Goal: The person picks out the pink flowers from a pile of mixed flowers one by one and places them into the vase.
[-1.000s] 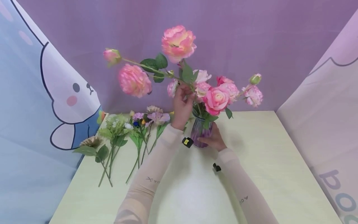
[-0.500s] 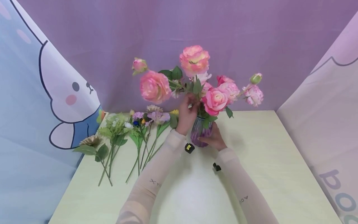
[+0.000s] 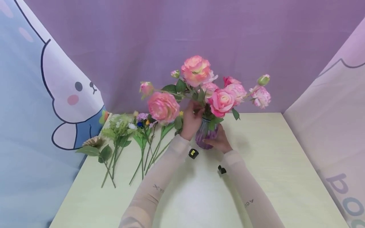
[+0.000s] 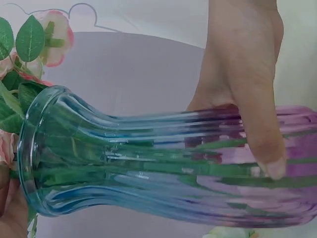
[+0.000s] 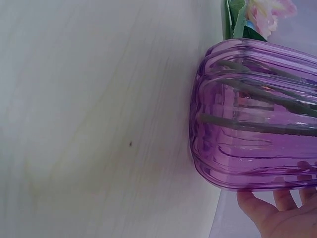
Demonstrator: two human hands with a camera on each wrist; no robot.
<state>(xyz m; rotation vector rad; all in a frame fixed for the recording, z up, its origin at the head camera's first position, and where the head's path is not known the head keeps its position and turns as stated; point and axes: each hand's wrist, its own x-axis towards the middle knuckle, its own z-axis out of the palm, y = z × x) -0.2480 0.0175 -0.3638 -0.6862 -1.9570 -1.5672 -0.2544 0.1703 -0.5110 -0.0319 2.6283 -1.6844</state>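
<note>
A ribbed glass vase [image 3: 203, 136], blue at the mouth and purple at the base, stands on the table with several pink flowers in it. My right hand [image 3: 221, 141] grips its lower right side, the thumb across the front. Just above the mouth, my left hand [image 3: 191, 123] pinches the stem of a branched pink peony [image 3: 163, 107] whose blooms lean left. In the left wrist view, green stems run down inside the vase [image 4: 148, 163], and my left fingertips [image 4: 12, 213] show beside the rim. The right wrist view has stems reaching close to the purple base [image 5: 247, 148].
Left of the vase, several loose flowers lie on the pale table [image 3: 94, 205], among them a brown flower [image 3: 94, 141] and a green-white bunch [image 3: 118, 128]. A purple cloth [image 3: 128, 47] hangs behind, with printed curtains at both sides.
My left hand has moved down and slightly right toward the vase mouth. The peony branch has sunk lower and swung right with it. My right hand stays on the vase.
</note>
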